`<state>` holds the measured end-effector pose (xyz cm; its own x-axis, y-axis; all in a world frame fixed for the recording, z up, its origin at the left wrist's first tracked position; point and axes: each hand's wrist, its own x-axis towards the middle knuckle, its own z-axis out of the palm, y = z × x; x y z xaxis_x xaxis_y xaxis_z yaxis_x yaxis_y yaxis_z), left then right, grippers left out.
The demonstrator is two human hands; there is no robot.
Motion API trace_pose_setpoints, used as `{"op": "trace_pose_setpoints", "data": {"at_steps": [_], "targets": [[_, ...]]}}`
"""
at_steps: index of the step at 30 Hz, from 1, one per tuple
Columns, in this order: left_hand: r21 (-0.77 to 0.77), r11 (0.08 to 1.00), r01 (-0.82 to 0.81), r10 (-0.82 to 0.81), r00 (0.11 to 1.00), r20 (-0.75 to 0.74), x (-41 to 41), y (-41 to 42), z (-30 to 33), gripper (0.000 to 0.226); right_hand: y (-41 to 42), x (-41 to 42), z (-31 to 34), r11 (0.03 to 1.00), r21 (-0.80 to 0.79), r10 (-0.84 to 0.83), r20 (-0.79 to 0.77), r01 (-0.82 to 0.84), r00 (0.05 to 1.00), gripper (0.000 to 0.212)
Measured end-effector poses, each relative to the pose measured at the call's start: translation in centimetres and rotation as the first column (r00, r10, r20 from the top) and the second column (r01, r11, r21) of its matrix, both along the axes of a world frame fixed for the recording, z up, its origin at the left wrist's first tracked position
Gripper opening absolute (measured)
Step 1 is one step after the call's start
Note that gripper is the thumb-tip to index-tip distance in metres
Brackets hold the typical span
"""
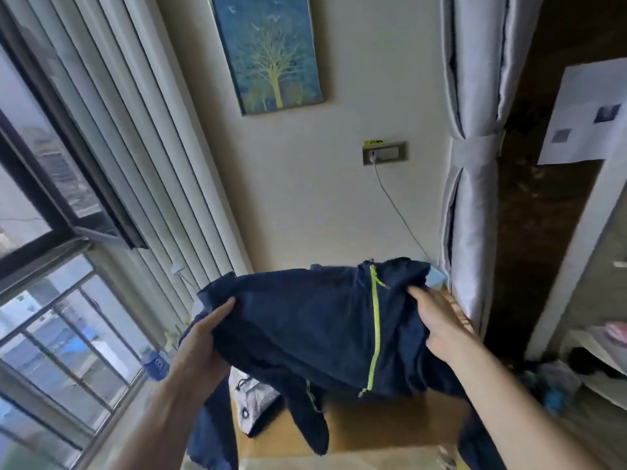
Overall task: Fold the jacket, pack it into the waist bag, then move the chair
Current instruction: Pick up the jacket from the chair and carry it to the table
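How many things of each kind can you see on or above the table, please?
Jackets: 1, navy jacket, held up by left hand and right hand
Bottles: 1, bottle
Grey-white bags: 1, bag
Total: 3

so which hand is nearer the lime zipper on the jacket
Right. The right hand grips the jacket just beside the lime zipper; the left hand holds the far edge, across the fabric.

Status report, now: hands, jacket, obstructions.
Both hands, left and right, gripping jacket. Jacket held up above table, unfolded. White bag lying underneath.
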<state>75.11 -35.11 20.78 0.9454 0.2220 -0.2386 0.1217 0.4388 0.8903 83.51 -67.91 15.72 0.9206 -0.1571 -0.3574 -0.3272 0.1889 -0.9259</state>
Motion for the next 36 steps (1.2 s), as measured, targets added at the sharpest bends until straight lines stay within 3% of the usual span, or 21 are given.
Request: {"op": "trace_pose_setpoints", "data": {"at_steps": [2,4,7,8,9,11,12,15,17,18,20,21,23,25,28,30,32,34,35,36], "targets": [[-0.043,0.999,-0.015,0.014,1.000,-0.025,1.3,0.4,-1.1,0.040,-0.7,0.0,0.0,1.000,0.025,-0.014,0.029,0.014,0.999,0.020],[-0.066,0.998,-0.014,0.016,0.999,0.042,3.1,1.1,-1.7,0.033,-1.2,0.5,1.3,0.999,0.034,-0.026,0.111,0.022,0.993,0.019],[-0.146,0.989,0.001,0.018,0.991,0.133,6.3,2.3,0.1,0.043,-1.8,3.1,5.6,0.996,0.053,-0.088,0.391,0.073,0.916,0.026],[-0.176,0.984,0.023,0.004,0.989,0.149,7.6,2.9,0.7,0.047,-2.1,4.1,7.1,0.994,0.068,-0.107,0.473,0.084,0.875,0.037],[-0.191,0.980,0.049,-0.020,0.988,0.150,8.7,3.2,1.1,0.047,-2.2,5.1,8.2,0.995,0.053,-0.103,0.498,0.089,0.861,0.061],[-0.177,0.981,0.078,-0.058,0.991,0.118,10.8,3.7,0.2,0.040,-1.4,6.4,7.8,0.991,-0.113,-0.022,0.388,0.071,0.921,0.107],[-0.178,0.980,0.094,-0.077,0.992,0.099,12.0,3.9,-0.7,0.038,-0.7,6.8,6.5,0.980,-0.199,0.045,0.326,0.022,0.944,0.103],[-0.131,0.987,0.094,-0.088,0.995,0.048,14.6,5.3,-4.4,0.045,0.8,8.0,1.8,0.920,-0.392,0.111,0.237,-0.010,0.965,0.024],[0.138,0.989,0.044,-0.038,0.998,-0.046,15.0,6.4,-6.7,0.052,0.7,8.4,-0.2,0.894,-0.446,0.100,0.266,0.031,0.959,0.019],[0.386,0.922,0.018,0.010,0.997,-0.072,15.0,6.9,-7.7,0.048,0.7,8.3,-0.7,0.886,-0.463,0.107,0.275,0.034,0.955,0.021],[0.811,0.585,0.019,-0.019,1.000,-0.010,15.0,7.5,-8.9,0.033,0.4,8.4,-1.9,0.851,-0.524,0.127,0.270,0.035,0.954,0.022],[0.917,0.397,0.037,-0.093,0.996,0.000,15.0,7.8,-9.2,0.034,0.4,8.5,-2.6,0.829,-0.558,0.135,0.255,0.032,0.958,0.022],[0.986,0.149,0.071,-0.177,0.983,-0.044,15.3,8.4,-9.2,0.034,0.5,8.9,-3.6,0.775,-0.630,0.159,0.248,0.035,0.956,0.029],[0.975,0.025,0.219,-0.190,0.959,-0.211,15.4,8.6,-9.6,0.025,1.0,9.7,-4.1,0.742,-0.669,0.183,0.246,0.031,0.952,0.039],[0.887,-0.169,0.429,-0.150,0.879,-0.453,15.9,8.7,-11.0,0.044,1.3,11.1,-5.3,0.715,-0.699,0.192,0.226,0.021,0.955,0.045],[0.741,-0.261,0.619,-0.070,0.754,-0.654,16.8,9.1,-11.1,0.054,1.2,12.4,-6.1,0.692,-0.722,0.211,0.196,-0.005,0.958,0.045],[0.535,-0.299,0.790,-0.019,0.555,-0.831,18.7,9.8,-11.1,0.047,1.0,14.1,-6.9,0.668,-0.743,0.242,0.157,-0.047,0.958,0.044],[0.308,-0.245,0.919,0.050,0.329,-0.943,20.8,9.9,-10.6,0.047,1.1,16.2,-7.4,0.651,-0.754,0.269,0.118,-0.090,0.956,0.045],[0.232,-0.219,0.948,0.084,0.255,-0.963,22.0,9.7,-10.7,0.049,1.2,17.4,-7.7,0.639,-0.760,0.286,0.095,-0.116,0.953,0.045],[0.233,-0.242,0.942,0.131,0.269,-0.954,23.3,9.4,-10.9,0.048,1.3,18.7,-8.0,0.627,-0.766,0.308,0.077,-0.142,0.948,0.045]]}}
